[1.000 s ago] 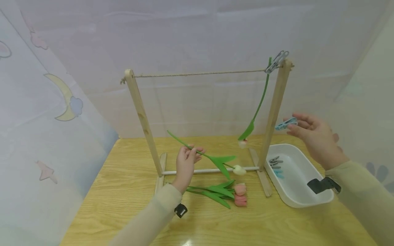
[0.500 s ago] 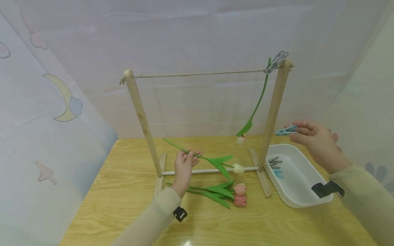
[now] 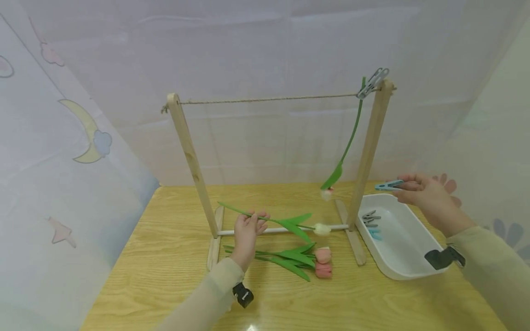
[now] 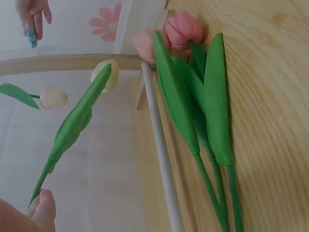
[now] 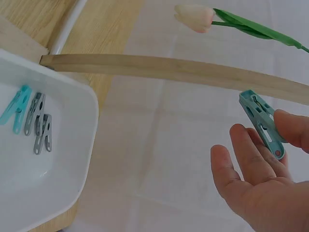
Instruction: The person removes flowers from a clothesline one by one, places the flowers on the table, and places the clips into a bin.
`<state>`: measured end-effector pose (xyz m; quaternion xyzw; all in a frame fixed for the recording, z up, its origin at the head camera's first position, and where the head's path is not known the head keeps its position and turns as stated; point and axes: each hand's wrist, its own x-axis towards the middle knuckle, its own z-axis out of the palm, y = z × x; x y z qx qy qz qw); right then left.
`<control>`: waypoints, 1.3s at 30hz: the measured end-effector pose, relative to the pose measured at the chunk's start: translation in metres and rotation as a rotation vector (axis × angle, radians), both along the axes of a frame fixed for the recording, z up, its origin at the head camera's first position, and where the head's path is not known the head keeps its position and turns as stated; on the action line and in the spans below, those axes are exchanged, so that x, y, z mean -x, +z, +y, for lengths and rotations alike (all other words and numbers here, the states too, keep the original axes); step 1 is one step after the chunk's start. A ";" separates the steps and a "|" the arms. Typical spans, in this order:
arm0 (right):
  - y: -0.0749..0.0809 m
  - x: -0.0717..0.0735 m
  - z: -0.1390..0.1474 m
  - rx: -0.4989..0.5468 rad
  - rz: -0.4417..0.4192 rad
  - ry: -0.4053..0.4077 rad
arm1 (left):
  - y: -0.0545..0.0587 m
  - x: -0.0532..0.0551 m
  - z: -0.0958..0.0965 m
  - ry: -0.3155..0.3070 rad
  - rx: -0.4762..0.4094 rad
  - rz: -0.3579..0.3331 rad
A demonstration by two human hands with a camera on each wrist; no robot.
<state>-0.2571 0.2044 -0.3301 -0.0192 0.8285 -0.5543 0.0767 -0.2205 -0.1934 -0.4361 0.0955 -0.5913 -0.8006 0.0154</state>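
My left hand (image 3: pixel 247 234) pinches the green stem of a white tulip (image 3: pixel 322 229), held nearly level inside the wooden rack with its bloom to the right. Under it on the table lie several pink tulips (image 3: pixel 323 262). To the right of the rack, my right hand (image 3: pixel 432 200) holds a light blue clothespin (image 3: pixel 389 185) between thumb and fingers, above the white tub. Another pale tulip (image 3: pixel 327 194) hangs bloom down from the twine (image 3: pixel 269 99), clipped by a grey clothespin (image 3: pixel 372 83) beside the right post.
The rack's wooden posts (image 3: pixel 192 165) stand on flat feet, joined low by a white rod (image 3: pixel 277 230). At the right, a white tub (image 3: pixel 414 271) contains grey clothespins (image 5: pixel 38 121) and a turquoise clothespin (image 5: pixel 17 108). A pale curtain (image 3: pixel 248 46) closes off the back.
Both hands have sunk lower, the left with the white tulip and the right with the light blue clothespin. The tulip's stem lies flatter. The hanging tulip stays clipped.
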 end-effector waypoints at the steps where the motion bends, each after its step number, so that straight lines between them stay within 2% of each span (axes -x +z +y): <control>1: -0.001 0.000 0.001 -0.009 0.000 0.004 | -0.001 0.000 0.000 0.005 -0.001 -0.008; 8: -0.011 0.004 0.006 -0.124 -0.003 0.023 | -0.008 -0.003 0.001 0.029 -0.027 -0.061; 19: -0.030 0.011 0.019 -0.285 -0.088 0.036 | -0.021 -0.008 0.002 0.048 -0.086 -0.166; 26: -0.044 0.016 0.025 -0.310 -0.111 0.166 | -0.030 -0.012 0.000 0.083 -0.118 -0.208; 32: -0.044 0.021 0.021 -0.353 -0.113 0.172 | -0.036 -0.012 -0.001 0.101 -0.158 -0.233; 39: -0.054 0.027 0.021 -0.377 -0.161 0.238 | -0.043 -0.013 -0.003 0.101 -0.170 -0.252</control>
